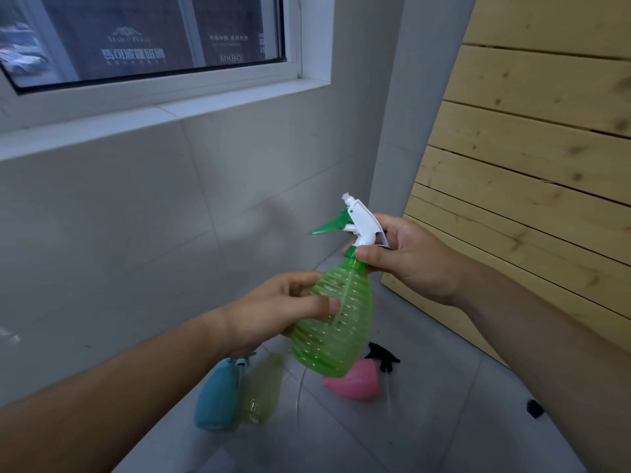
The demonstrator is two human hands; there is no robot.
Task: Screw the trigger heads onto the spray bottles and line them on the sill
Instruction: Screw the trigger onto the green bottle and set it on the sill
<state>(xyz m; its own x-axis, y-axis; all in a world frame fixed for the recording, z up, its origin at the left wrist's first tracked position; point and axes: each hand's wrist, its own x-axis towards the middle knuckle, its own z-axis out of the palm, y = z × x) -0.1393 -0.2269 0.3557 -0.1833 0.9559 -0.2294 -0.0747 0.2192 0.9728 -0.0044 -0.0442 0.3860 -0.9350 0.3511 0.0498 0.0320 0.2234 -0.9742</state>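
The left hand (283, 307) was wrapped around the ribbed belly of the green spray bottle (333, 319), thumb lying across the front and the fingers curled behind it, seen dimly through the translucent plastic. The bottle was held up in the air in front of the tiled wall, tilted slightly, well below the white window sill (164, 121), on which no bottle showed in the part in view. The right hand (406, 257) was closed on the top of the bottle: its thumb pressed against the green collar at the neck, and its fingers sat behind the white trigger head (363, 221), whose green lever (333, 223) pointed off to the left. The head sat on the neck; whether it was fully screwed down could not be told. Below the hands, on the grey tiled floor (426, 421), lay the other pieces. A blue bottle (216, 397) lay on its side at the left, touching or just beside a pale yellow-green bottle (263, 390), also lying down. To the right of them a pink bottle (356, 380) lay partly hidden behind the base of the held green one, and a black trigger head (384, 358) lay just beyond it. A small dark object (534, 408) sat farther right on the floor, too blurred to identify. Pale wooden planks (532, 165) lined the wall on the right.
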